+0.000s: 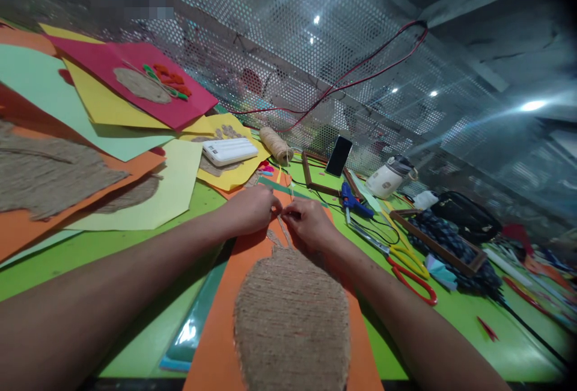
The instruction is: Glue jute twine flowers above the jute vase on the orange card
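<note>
A large rounded shape covered in jute twine point(293, 313) fills the middle of an orange sheet point(363, 355) in front of me. Above its narrow neck, my left hand point(255, 207) and my right hand point(311, 222) meet with fingertips pinched close together. Between them runs a thin strand of jute twine point(285, 230), which both hands appear to grip. The strand's exact hold is partly hidden by the fingers. Behind the hands lies a spool of jute twine point(276, 145), with a strand leading from it towards the right hand.
Coloured sheets with twine shapes point(180, 90) pile up on the left, and a white power bank point(229, 151) rests there. To the right lie a blue glue gun point(354, 200), scissors point(412, 277), a wooden frame point(439, 240), a phone point(339, 155) and a bottle point(388, 177).
</note>
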Available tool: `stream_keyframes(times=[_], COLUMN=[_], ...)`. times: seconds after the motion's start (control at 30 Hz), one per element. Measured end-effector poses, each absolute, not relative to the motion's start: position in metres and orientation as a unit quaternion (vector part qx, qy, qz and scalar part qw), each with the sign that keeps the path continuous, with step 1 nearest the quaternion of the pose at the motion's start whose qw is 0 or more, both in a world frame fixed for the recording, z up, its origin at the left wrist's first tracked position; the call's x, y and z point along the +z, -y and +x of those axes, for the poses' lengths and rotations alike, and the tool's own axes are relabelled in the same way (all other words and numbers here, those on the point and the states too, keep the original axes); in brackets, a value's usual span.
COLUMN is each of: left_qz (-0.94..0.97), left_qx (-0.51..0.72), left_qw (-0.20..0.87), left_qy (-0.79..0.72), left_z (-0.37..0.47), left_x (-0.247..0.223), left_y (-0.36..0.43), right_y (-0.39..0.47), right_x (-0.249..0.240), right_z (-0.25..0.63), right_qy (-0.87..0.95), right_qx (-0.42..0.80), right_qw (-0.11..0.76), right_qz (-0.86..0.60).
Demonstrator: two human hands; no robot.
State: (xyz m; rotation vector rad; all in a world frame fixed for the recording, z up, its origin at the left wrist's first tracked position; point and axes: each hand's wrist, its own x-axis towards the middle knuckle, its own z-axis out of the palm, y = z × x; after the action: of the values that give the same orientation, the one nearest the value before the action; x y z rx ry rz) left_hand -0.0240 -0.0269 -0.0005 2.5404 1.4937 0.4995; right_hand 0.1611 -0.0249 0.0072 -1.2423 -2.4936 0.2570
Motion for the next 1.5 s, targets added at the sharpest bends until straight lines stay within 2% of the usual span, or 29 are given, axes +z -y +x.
stream_keyframes(times=[0.23,0.63,0.8,0.9,1.1,1.5], left_qz=[0.837,0.853,0.859,0.859,0.861,0.857], left_qx=[0.202,0.194,0.172,0.170,0.167,0.176], left_qw=[0.089,0.065,0.052,0.059,0.061,0.070], left_qy=[-0.501,-0.479,-0.480,-0.480,-0.476,-0.480], left_z=[-0.026,-0.025,-0.026,-0.026,-0.027,-0.026], left_x=[-0.006,0.001,0.000,0.002,0.003,0.000], left_y=[0.022,0.028,0.028,0.028,0.028,0.027], right_y=[0.025,0.029,0.031,0.031,0.034,0.030], right_x=[0.007,0.011,0.013,0.012,0.017,0.027], right_z=[0.162,0.166,0.171,0.172,0.171,0.175], right_qy=[0.880,0.869,0.848,0.838,0.858,0.837], right_qx=[0.082,0.100,0.153,0.176,0.144,0.189], right_qw=[0.171,0.203,0.225,0.212,0.184,0.210], right_qz=[-0.435,-0.439,-0.455,-0.471,-0.457,-0.469])
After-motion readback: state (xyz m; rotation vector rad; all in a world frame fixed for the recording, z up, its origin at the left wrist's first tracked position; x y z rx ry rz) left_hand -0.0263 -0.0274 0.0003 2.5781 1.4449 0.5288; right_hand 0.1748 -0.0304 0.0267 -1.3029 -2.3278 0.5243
